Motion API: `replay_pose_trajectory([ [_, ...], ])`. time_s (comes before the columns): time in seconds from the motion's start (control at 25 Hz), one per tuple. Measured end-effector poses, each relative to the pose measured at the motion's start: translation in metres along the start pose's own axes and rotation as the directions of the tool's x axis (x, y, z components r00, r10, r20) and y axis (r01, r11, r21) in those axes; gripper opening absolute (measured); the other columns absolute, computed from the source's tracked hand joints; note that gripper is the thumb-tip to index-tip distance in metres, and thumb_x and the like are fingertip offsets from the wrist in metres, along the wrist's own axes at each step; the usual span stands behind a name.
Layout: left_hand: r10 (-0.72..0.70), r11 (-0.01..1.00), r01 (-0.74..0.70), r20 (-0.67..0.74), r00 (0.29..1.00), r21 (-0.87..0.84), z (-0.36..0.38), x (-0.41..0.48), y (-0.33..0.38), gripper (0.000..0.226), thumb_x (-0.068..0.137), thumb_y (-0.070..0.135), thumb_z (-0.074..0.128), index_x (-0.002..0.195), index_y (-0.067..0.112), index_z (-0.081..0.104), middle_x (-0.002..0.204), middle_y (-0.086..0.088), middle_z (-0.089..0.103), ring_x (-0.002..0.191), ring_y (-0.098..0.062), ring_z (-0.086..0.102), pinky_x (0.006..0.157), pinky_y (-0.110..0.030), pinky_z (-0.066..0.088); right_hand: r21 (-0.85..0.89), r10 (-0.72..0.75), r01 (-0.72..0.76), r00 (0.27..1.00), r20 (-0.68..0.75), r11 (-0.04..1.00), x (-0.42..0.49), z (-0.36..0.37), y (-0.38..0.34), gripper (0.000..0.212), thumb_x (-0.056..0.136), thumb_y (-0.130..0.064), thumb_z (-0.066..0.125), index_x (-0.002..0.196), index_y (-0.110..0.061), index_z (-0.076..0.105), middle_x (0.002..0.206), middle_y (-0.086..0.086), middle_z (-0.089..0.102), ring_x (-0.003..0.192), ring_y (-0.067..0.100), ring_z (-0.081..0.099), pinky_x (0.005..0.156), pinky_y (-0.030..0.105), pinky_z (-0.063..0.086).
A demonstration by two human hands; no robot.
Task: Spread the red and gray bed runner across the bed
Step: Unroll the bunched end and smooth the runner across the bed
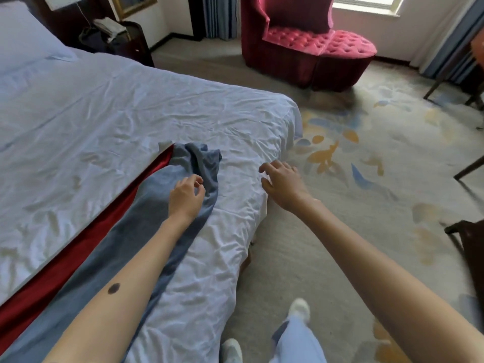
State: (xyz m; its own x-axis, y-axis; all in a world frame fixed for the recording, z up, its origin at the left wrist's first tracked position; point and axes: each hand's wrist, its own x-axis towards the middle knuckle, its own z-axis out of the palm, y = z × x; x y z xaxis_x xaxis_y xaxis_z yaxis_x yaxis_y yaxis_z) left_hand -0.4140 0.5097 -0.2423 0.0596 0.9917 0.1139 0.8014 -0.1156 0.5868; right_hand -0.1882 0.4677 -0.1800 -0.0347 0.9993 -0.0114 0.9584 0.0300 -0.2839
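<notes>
Bed runner (pixel 125 231), red and gray, lies diagonally on the white bed (pixel 131 113), its bunched end toward 12 o'clock. Left hand (pixel 186 196) hovers over that end, fingers curled narrow, holding nothing. Right hand (pixel 281 183), at 3 o'clock, fingers loosely spread over the bed edge.

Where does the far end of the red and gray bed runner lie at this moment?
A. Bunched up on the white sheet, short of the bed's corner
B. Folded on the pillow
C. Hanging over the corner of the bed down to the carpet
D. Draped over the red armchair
A: the bed runner ends in a crumpled gray bunch on the white sheet, just beyond the left hand and short of the bed's corner.
</notes>
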Motion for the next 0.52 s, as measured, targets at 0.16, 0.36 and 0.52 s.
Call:
replay_pose_trajectory([
  [0.16,-0.075,0.997,0.076,-0.038,0.996,0.032,0.046,0.073,0.020,0.015,0.089,0.016,0.051,0.098,0.008,0.059,0.095,-0.013,0.066,0.091,-0.030,0.059,0.077,-0.043,0.050,-0.029,-0.119,0.120,0.992,0.045,0.992,0.095,-0.004,0.057,0.031,0.096,-0.024,0.043,0.125,-0.016,0.051,0.125,0.007,0.055,0.116,0.027,0.049,0.098,0.037,0.035],
  [0.36,-0.223,0.973,0.230,-0.141,0.965,0.034,0.092,0.152,0.057,0.012,0.088,0.013,0.053,0.094,0.007,0.061,0.090,-0.014,0.066,0.086,-0.032,0.059,0.074,-0.043,0.050,-0.051,-0.276,0.287,0.949,0.151,0.957,0.214,-0.010,0.114,0.031,0.097,-0.025,0.042,0.126,-0.017,0.051,0.127,0.007,0.054,0.117,0.027,0.050,0.100,0.038,0.035],
  [0.52,-0.369,0.922,0.384,-0.188,0.910,0.055,0.116,0.183,0.051,0.012,0.086,0.011,0.054,0.095,0.007,0.062,0.088,-0.013,0.066,0.086,-0.032,0.058,0.072,-0.040,0.048,-0.028,-0.376,0.395,0.892,0.252,0.918,0.296,0.010,0.118,0.031,0.097,-0.025,0.040,0.126,-0.018,0.050,0.126,0.006,0.055,0.116,0.026,0.050,0.098,0.037,0.036],
])
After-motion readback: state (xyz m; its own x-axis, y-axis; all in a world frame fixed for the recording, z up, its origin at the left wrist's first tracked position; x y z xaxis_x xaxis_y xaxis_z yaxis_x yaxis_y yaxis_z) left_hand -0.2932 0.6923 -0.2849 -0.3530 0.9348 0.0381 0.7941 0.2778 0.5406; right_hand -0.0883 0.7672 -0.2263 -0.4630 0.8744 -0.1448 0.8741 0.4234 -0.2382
